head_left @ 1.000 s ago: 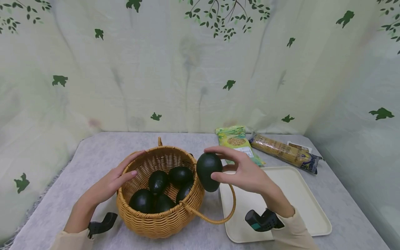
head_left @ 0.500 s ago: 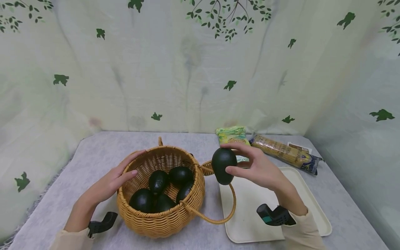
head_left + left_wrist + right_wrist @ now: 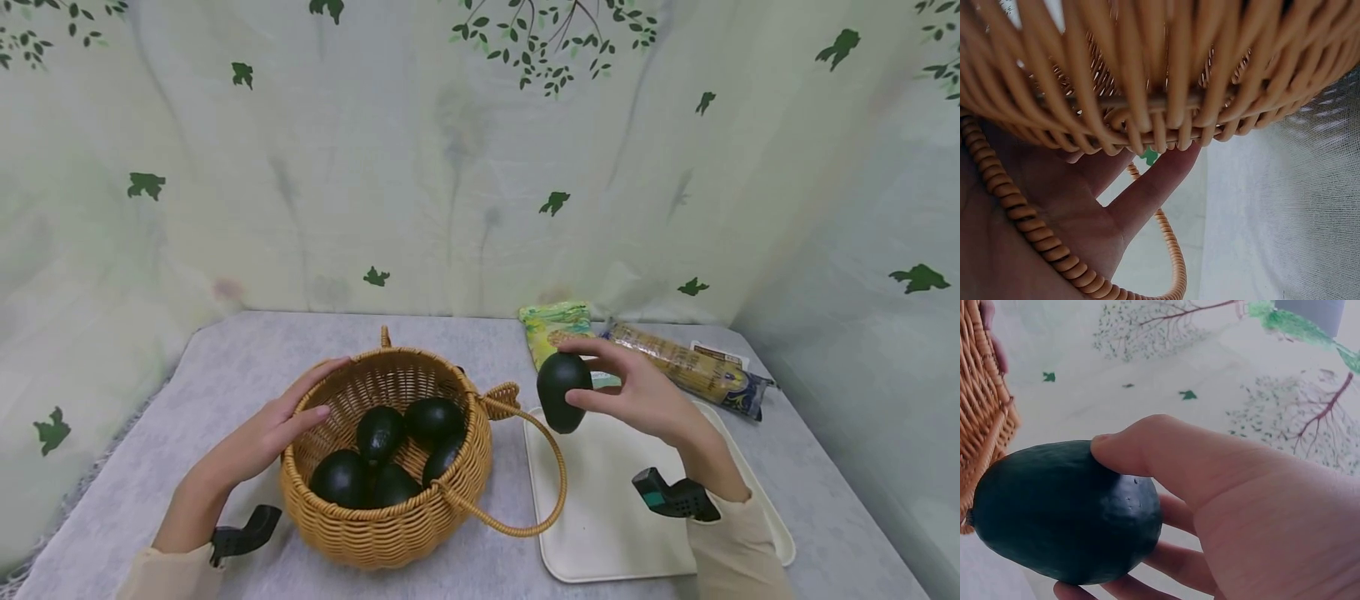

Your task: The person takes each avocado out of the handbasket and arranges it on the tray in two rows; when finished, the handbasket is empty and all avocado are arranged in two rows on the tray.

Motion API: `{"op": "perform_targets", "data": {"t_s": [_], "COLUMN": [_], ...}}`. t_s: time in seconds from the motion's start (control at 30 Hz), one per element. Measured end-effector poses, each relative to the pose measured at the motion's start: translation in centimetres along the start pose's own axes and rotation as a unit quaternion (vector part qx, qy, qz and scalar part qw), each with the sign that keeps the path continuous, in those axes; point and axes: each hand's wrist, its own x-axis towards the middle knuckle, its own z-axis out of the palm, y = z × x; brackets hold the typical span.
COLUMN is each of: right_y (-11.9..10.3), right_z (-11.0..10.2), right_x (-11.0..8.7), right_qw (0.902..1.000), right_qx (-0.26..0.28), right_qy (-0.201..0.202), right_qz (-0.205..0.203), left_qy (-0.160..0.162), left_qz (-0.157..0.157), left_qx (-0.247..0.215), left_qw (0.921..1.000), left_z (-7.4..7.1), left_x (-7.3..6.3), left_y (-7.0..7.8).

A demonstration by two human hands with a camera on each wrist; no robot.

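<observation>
A wicker basket (image 3: 375, 537) holding several dark green avocados (image 3: 380, 436) stands left of centre in the head view. My left hand (image 3: 273, 425) rests on its left rim, its thumb reaching over the opening. In the left wrist view, the fingers (image 3: 1154, 194) look nearly straight, with tips hidden behind the weave, and a basket handle (image 3: 1054, 250) crosses the palm. My right hand (image 3: 637, 387) holds another avocado (image 3: 561, 392) upright above the tray's far left corner. The right wrist view shows the thumb on one side of this avocado and fingers on the other.
A cream tray (image 3: 600, 533) lies right of the basket; the second handle (image 3: 558, 492) sticks out over its left edge. Behind the right hand are a green-yellow food packet (image 3: 543, 325) and a long pack of dried noodles (image 3: 690, 367). A patterned curtain (image 3: 420, 167) closes off the back.
The right hand has carried the avocado rightward, away from beside the basket rim to above the tray's corner. The left hand and the basket have stayed in place.
</observation>
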Motion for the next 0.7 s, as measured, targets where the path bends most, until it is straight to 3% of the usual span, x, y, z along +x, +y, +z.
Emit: {"op": "perform_targets", "data": {"t_s": [0.53, 0.7], "right_y": [3.6, 4.7], "right_z": [-0.4, -0.2], "right_x": [0.6, 0.8], "right_qw": [0.9955, 0.9949], "right_qx": [-0.059, -0.053], "right_qy": [-0.032, -0.046], "right_qz": [0.067, 0.071], "left_qy": [0.001, 0.002], "left_qz": [0.003, 0.005], "left_qx": [0.005, 0.005], "left_qw": [1.0000, 1.0000], "left_z": [0.0, 0.1], "left_x": [0.1, 0.1], "left_y": [0.0, 0.0]}}
